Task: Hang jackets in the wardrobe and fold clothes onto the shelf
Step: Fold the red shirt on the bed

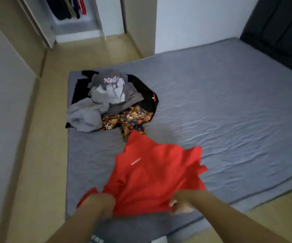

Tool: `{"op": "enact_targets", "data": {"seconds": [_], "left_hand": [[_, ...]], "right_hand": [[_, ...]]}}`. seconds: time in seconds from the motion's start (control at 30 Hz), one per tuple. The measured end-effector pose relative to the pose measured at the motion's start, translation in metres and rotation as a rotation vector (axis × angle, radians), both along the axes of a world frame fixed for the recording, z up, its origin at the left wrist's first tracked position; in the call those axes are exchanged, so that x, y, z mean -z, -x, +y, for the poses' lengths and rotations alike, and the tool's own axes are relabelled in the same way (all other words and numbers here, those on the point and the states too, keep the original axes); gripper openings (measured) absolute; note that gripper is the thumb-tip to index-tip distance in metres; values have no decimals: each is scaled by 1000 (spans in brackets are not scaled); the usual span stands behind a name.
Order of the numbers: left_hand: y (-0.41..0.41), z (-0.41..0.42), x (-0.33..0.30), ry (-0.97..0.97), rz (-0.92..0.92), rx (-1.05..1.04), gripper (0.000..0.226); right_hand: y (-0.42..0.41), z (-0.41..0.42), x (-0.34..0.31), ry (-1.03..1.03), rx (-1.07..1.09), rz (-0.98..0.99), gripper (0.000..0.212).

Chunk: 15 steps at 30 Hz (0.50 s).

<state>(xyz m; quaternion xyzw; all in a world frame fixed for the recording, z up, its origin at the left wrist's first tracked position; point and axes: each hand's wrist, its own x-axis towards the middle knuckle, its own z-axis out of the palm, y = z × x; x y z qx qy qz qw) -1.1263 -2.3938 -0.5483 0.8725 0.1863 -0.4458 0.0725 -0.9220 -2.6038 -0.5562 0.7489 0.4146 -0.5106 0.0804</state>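
Red is the shirt [152, 176] I see spread on the grey bed [229, 106]. My left hand [105, 202] grips its near edge, and my right hand [180, 202] pinches the edge too. A pile of clothes [110, 100] sits behind the shirt.

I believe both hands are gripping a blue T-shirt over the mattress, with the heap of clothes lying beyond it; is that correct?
Not quite: the T-shirt is red, not blue, as the head view shows. The left hand and right hand do grip it over the mattress, with the heap of clothes beyond.
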Motion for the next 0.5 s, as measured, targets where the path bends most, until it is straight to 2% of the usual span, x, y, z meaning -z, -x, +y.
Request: {"op": "enact_targets", "data": {"seconds": [0.03, 0.07, 0.13, 0.2, 0.27, 0.33, 0.4, 0.5], "left_hand": [[8, -6, 40, 38, 86, -48, 41], [13, -8, 75, 40, 60, -112, 39], [17, -5, 139, 23, -209, -348, 34], [14, 5, 194, -51, -513, -544, 38], [11, 14, 243, -84, -659, -699, 54], [8, 21, 280, -72, -688, -827, 78], [9, 26, 305, -218, -693, -759, 81], [17, 30, 312, -374, -856, -704, 57]], "right_hand": [[4, -2, 35, -6, -5, 14, 35], [2, 0, 68, -73, 19, -29, 34], [-9, 13, 129, -248, 81, -189, 41], [-23, 34, 181, -349, 66, -335, 61], [-33, 61, 229, -398, 50, -406, 79], [-36, 87, 265, -411, 48, -476, 93], [-33, 108, 290, -450, 14, -563, 96], [-27, 130, 296, -560, -66, -710, 77]]}}
